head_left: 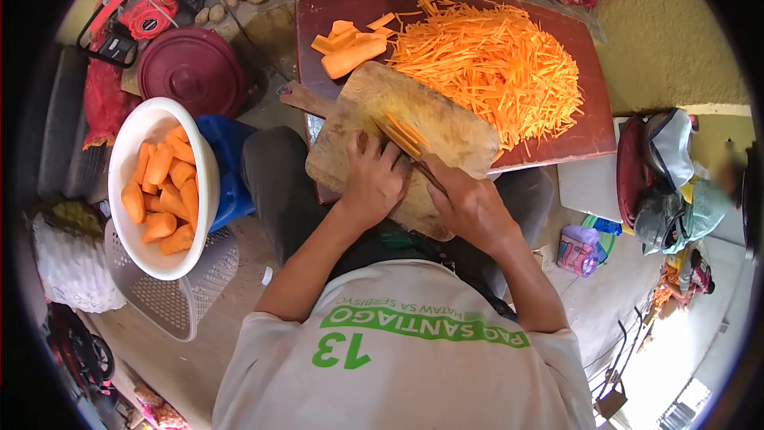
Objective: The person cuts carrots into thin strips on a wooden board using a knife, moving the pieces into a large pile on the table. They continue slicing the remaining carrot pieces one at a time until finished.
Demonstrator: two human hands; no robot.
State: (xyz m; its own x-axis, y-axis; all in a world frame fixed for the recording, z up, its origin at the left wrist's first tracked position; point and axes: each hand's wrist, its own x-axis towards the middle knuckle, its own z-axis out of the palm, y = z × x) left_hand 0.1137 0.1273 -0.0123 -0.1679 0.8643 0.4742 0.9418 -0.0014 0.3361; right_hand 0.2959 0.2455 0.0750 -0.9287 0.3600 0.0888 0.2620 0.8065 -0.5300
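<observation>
A wooden cutting board (pixel 350 139) with a handle lies tilted across my lap and the near edge of the red table. My right hand (pixel 471 201) is closed around the handle of a knife (pixel 430 175), whose blade points up and left across the board. Beside the blade lie thin carrot strips (pixel 408 134). My left hand (pixel 372 175) presses its curled fingers down on the board next to the blade, holding carrot that the fingers mostly hide. Beyond the board is a large heap of shredded carrot (pixel 493 64), with thick carrot slices (pixel 350 54) to its left.
The red table (pixel 585 123) carries the heap. To my left, a white basin (pixel 120 219) of peeled carrots stands by a blue container (pixel 227 167) and a grey perforated crate (pixel 179 310). A maroon lidded bucket (pixel 191 72) is behind them. Bags (pixel 664 219) sit at right.
</observation>
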